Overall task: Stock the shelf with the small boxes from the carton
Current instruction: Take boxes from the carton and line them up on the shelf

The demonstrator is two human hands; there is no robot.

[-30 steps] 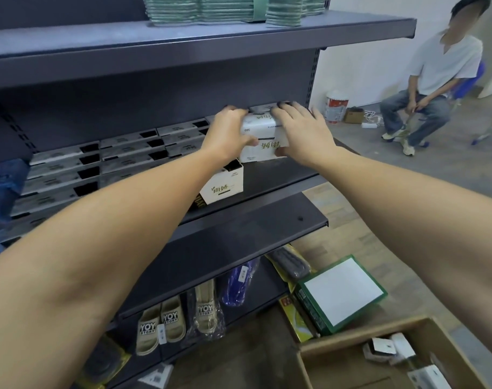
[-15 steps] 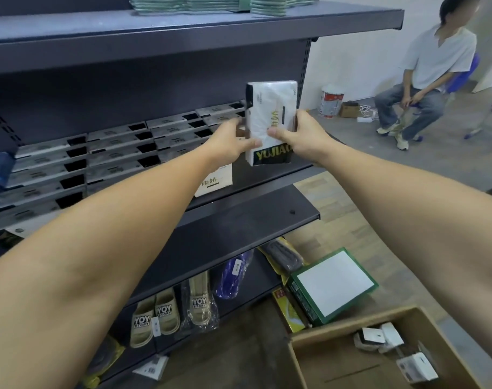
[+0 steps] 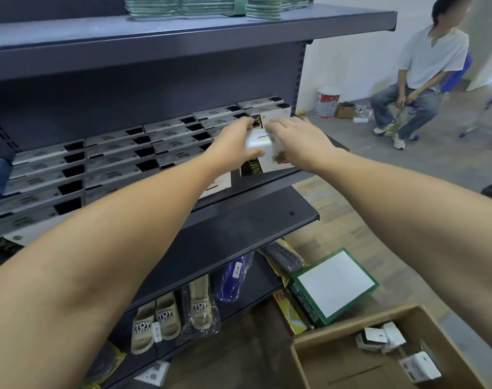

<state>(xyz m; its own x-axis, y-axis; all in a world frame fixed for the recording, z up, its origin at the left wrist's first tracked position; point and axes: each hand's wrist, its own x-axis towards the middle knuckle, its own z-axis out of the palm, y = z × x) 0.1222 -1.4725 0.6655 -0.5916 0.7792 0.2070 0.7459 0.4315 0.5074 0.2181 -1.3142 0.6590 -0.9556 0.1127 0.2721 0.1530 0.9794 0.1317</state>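
Lowered from upright, the small box (image 3: 263, 141) is being gripped at its ends by left hand (image 3: 233, 144) and right hand (image 3: 298, 138) at the shelf (image 3: 267, 183) right edge; seemingly light, stiff.

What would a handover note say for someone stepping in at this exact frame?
Left hand: grips the left side of a small white box.
Right hand: fingers curled over the same box from the right.
The box is held at the right end of the middle shelf, just above the boxes already standing there; not yet set down.
Done: rows of boxes fill the shelf from the left.
Left: place this one, then fetch the few small boxes in the carton on the floor at lower right.
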